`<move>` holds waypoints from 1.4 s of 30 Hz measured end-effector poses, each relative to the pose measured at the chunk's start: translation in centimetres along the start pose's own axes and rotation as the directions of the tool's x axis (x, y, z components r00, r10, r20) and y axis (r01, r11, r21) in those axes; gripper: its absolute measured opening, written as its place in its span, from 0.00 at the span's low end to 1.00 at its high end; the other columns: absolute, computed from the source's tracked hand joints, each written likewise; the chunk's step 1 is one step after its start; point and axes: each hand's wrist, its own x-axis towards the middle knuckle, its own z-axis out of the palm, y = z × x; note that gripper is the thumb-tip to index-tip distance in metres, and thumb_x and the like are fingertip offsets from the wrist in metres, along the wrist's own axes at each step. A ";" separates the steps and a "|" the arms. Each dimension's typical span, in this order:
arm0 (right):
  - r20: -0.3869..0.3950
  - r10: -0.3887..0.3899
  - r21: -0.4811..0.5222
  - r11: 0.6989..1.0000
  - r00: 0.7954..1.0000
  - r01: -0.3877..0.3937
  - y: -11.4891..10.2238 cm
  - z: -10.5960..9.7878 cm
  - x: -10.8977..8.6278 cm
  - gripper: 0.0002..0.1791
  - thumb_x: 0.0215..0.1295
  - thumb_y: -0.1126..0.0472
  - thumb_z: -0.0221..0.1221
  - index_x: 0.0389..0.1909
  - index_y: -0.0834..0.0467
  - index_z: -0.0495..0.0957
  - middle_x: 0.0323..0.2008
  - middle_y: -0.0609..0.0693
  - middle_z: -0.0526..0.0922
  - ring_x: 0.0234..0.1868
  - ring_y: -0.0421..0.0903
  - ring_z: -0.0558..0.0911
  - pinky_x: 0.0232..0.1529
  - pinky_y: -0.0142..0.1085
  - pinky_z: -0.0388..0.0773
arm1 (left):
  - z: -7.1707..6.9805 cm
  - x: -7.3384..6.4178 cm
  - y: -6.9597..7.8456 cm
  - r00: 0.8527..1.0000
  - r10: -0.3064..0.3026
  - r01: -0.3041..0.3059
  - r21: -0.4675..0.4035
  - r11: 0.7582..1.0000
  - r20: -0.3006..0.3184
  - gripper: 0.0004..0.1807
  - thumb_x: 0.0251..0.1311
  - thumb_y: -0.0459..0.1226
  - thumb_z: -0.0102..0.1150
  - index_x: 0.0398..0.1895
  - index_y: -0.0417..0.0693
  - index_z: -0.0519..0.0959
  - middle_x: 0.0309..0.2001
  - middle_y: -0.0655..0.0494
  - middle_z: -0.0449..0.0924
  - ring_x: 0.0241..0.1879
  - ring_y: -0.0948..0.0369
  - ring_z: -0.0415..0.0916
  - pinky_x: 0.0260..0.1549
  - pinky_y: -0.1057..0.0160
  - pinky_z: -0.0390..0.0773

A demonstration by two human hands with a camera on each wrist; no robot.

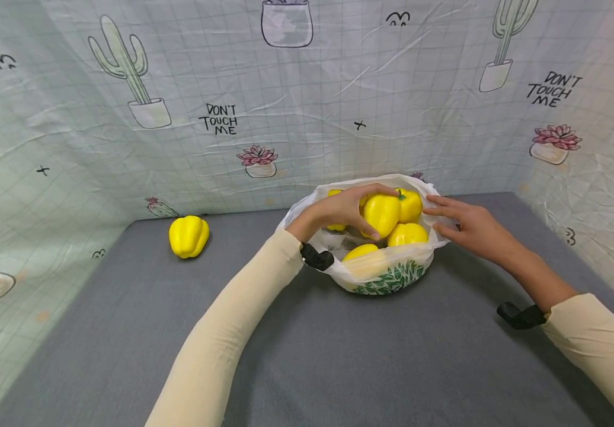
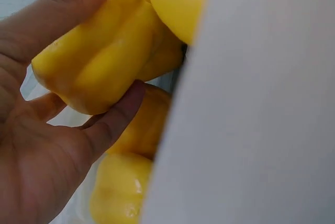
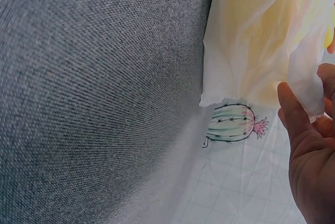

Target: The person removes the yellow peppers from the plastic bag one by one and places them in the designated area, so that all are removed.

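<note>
A white plastic bag [image 1: 349, 274] with a green leaf print stands with its mouth spread wide and several yellow bell peppers inside. My left hand [image 1: 343, 207] reaches into it and grips one yellow bell pepper [image 1: 381, 214], thumb on one side and fingers on the other; the left wrist view shows this bell pepper [image 2: 99, 51] close up. Other bell peppers [image 1: 407, 235] lie around and under it. At the bag's right rim, my right hand [image 1: 469, 228] pinches the plastic between thumb and fingers, as the right wrist view shows.
One more yellow bell pepper [image 1: 189, 236] lies apart on the grey tabletop [image 1: 307, 356], to the left. A curtain [image 1: 307, 89] printed with cacti hangs behind and along both sides of the table.
</note>
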 end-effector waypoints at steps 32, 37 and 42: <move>0.011 0.003 0.010 1.000 1.000 -0.003 -0.3 -0.2 -0.2 0.24 0.70 0.65 0.62 0.67 0.63 0.75 0.72 0.63 0.67 0.19 0.33 0.64 0.23 0.32 0.67 | -0.4 -2.1 0.7 0.997 -0.010 0.001 -0.111 0.994 -0.079 0.47 0.49 0.36 0.80 0.74 0.63 0.68 0.71 0.64 0.65 0.58 0.58 0.71 0.54 0.60 0.77; 0.019 0.011 0.012 1.000 1.000 -0.011 -0.3 -0.3 -0.2 0.25 0.71 0.65 0.62 0.67 0.64 0.75 0.72 0.63 0.67 0.19 0.33 0.65 0.23 0.32 0.67 | -0.7 -2.9 1.3 0.995 -0.045 0.036 -0.096 0.995 -0.092 0.47 0.50 0.40 0.80 0.74 0.68 0.67 0.72 0.67 0.64 0.58 0.57 0.71 0.54 0.59 0.78; 0.025 0.015 0.007 1.000 1.000 -0.015 -0.4 -0.5 -0.1 0.24 0.71 0.64 0.62 0.67 0.63 0.75 0.73 0.62 0.67 0.20 0.34 0.65 0.23 0.33 0.67 | -1.1 -4.0 1.2 0.994 -0.051 0.040 -0.105 0.994 -0.101 0.48 0.51 0.39 0.80 0.75 0.70 0.66 0.73 0.65 0.64 0.58 0.56 0.72 0.55 0.56 0.78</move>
